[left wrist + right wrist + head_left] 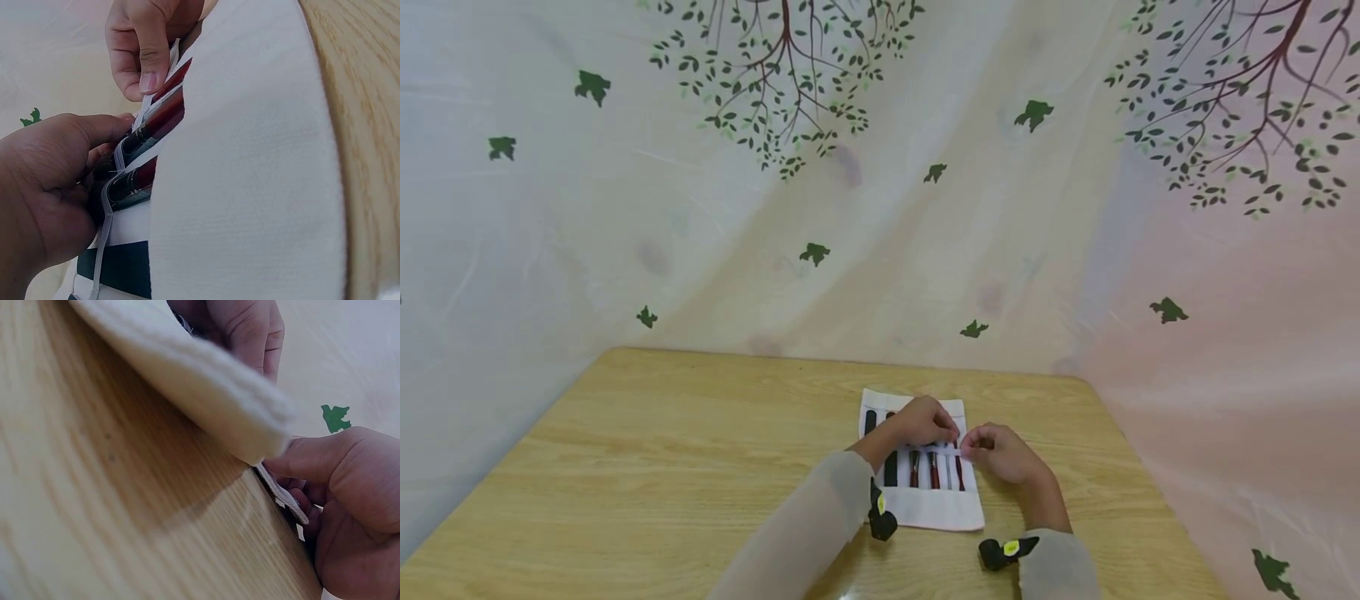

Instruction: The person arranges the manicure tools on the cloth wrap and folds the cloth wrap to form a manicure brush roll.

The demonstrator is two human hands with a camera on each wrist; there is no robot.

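Note:
A white cloth tool pouch (931,510) lies on the table, with several slim tools side by side in its pocket. An elastic strap (105,228) runs across them. Two tools with dark red handles (167,119) show clearly in the left wrist view. My left hand (927,422) reaches over the pouch, thumb and fingers pinching a thin dark red tool (959,473) near the strap; its fingertips are partly hidden. At the pouch's right edge my right hand (1006,452) pinches the strap between thumb and finger.
Black flat pieces (891,471) sit in the left slots of the pouch. Underneath is a wooden table (700,467), its far edge against a pale curtain (880,208) printed with leaves and branches. Each wrist wears a small black camera (882,521).

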